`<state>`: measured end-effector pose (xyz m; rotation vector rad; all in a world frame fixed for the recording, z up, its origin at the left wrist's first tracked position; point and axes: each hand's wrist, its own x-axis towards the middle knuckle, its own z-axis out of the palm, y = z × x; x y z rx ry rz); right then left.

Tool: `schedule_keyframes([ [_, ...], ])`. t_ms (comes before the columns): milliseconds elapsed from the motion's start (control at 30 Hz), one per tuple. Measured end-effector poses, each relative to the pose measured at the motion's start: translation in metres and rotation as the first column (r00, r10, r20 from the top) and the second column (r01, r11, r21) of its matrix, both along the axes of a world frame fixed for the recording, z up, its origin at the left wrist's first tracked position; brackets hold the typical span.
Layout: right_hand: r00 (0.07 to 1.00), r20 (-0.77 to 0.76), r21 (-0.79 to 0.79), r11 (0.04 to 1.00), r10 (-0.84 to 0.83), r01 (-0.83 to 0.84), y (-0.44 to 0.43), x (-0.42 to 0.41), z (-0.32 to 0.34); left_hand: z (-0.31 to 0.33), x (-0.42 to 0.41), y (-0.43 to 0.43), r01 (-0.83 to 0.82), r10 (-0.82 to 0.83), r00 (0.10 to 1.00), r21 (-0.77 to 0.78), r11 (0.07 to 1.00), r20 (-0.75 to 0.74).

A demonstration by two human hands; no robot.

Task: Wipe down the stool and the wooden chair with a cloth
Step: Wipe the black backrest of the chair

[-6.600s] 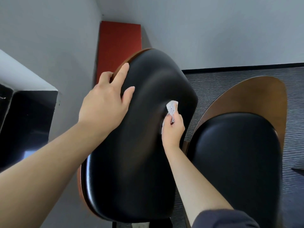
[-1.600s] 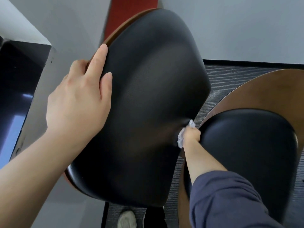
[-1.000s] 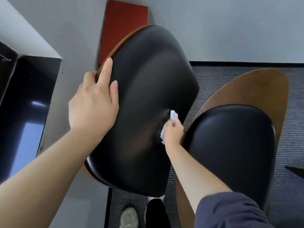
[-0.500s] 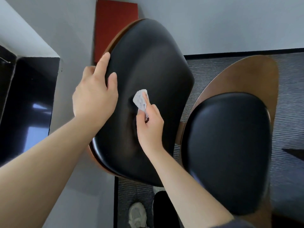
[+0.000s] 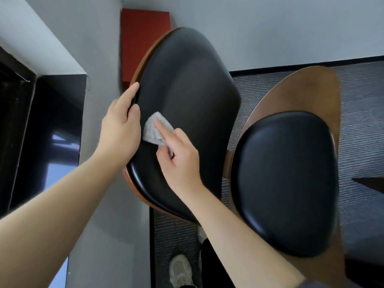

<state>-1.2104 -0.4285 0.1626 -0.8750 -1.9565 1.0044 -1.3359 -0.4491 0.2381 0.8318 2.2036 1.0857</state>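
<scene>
At centre frame the right hand [image 5: 178,161] pinches a small crumpled white cloth [image 5: 152,129] against the wooden chair's black padded backrest [image 5: 187,96], whose left edge the left hand [image 5: 122,129] grips, so the wiping looks midway, with the black seat pad [image 5: 286,179] at right and the out-of-view stool seemingly left.

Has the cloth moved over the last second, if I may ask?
Yes: the cloth crossed the backrest pad from its seat-side edge to the left hand.

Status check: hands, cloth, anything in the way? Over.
Left hand grips chair back edge. Right hand presses cloth against it. Left hand right beside cloth; nothing else in the way.
</scene>
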Motion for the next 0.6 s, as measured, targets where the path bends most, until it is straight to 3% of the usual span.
schedule_keyframes([
  [33, 1.0, 0.024, 0.01, 1.0, 0.0, 0.0, 0.003, 0.005, -0.006, -0.001, 0.003, -0.002, -0.009, 0.009, 1.0, -0.002, 1.0, -0.011],
  [133, 0.97, 0.103, -0.234, 0.942, -0.22, 0.239, 0.018, 0.012, -0.027, -0.003, 0.01, -0.004, -0.028, 0.027, 0.996, -0.006, 1.0, -0.087],
  [167, 0.968, 0.099, -0.225, 0.943, -0.23, 0.247, 0.015, 0.013, -0.026, -0.005, 0.011, -0.004, -0.037, 0.036, 0.993, -0.002, 0.999, -0.11],
  [267, 0.999, 0.016, -0.103, 0.994, -0.038, 0.039, -0.006, 0.017, -0.021, -0.009, 0.01, -0.005, -0.055, 0.058, 0.994, 0.031, 0.998, -0.095],
  [333, 0.995, 0.05, -0.133, 0.987, -0.088, 0.094, -0.006, 0.03, -0.042, -0.01, 0.008, -0.006, -0.051, 0.054, 0.996, 0.044, 0.998, -0.067],
  [367, 0.977, 0.092, -0.231, 0.95, -0.192, 0.209, 0.001, 0.035, -0.057, -0.01, 0.008, -0.006, -0.048, 0.05, 0.996, 0.045, 0.998, -0.067],
  [433, 0.892, 0.213, -0.432, 0.781, -0.398, 0.452, 0.017, 0.045, -0.087, -0.011, 0.008, -0.007, -0.044, 0.048, 0.996, 0.05, 0.998, -0.082],
  [467, 0.86, 0.266, -0.455, 0.73, -0.436, 0.51, 0.022, 0.048, -0.097, -0.012, 0.008, -0.007, -0.043, 0.048, 0.995, 0.054, 0.998, -0.092],
  [600, 0.935, 0.165, -0.319, 0.88, -0.315, 0.353, 0.017, 0.046, -0.101, -0.014, 0.008, -0.007, -0.032, 0.041, 0.992, 0.08, 0.996, -0.117],
])
